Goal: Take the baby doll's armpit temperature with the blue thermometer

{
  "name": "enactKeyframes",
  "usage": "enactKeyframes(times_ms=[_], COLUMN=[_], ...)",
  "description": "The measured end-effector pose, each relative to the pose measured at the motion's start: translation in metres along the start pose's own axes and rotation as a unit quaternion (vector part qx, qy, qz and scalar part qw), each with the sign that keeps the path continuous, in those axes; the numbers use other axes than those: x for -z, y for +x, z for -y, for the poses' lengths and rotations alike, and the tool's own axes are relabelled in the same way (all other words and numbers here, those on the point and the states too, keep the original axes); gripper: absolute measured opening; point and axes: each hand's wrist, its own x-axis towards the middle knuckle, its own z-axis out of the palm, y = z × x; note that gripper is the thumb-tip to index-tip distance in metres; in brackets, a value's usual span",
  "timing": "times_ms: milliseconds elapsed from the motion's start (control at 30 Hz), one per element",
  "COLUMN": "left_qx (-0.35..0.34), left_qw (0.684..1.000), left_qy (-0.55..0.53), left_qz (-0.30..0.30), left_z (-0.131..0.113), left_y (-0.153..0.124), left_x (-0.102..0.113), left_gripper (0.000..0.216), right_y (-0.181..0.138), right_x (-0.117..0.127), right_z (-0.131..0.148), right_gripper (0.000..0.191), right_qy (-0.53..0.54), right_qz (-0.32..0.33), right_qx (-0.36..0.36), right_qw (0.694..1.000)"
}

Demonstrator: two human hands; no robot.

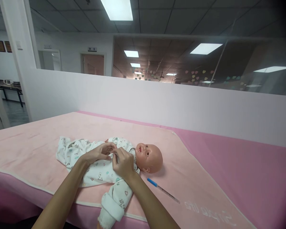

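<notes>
A baby doll (149,156) lies on its back on a pale pink towel (38,140), head to the right, dressed in a white printed romper (73,152). Both my hands rest on the doll's chest. My left hand (98,153) has its fingers curled on the romper's front. My right hand (123,163) pinches the same fabric near the collar, fingers closed. One doll sleeve (114,200) hangs over the table's front edge.
A thin clear thermometer with a blue cap (163,190) lies on the towel right of my right forearm. The towel covers a darker pink pad (240,171). A white partition wall (181,101) with glass above runs behind the table.
</notes>
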Motion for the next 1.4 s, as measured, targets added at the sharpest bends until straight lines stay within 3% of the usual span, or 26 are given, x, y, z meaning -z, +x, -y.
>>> enactKeyframes(times_ms=[233,567,1000,1400], left_qx=[-0.032,-0.036,-0.037,-0.043], left_qw=[0.999,0.999,0.999,0.99], left_qy=[0.004,0.027,0.013,0.119], left_qz=[-0.014,0.011,-0.021,-0.063], left_z=[0.001,0.002,0.006,0.01], left_y=[-0.002,-0.002,-0.001,0.0], left_x=[-0.002,-0.003,-0.005,-0.012], left_gripper=[0.038,0.043,0.037,0.03], right_y=[0.0,-0.002,-0.004,-0.003], right_x=[0.001,-0.001,-0.001,-0.001], right_z=[0.0,-0.003,-0.004,-0.003], right_gripper=[0.018,0.018,0.018,0.019], right_qy=[0.04,0.039,0.025,0.035], right_qz=[-0.01,-0.025,-0.033,-0.023], right_qx=[0.012,0.051,0.079,0.062], right_qw=[0.999,0.998,0.996,0.997])
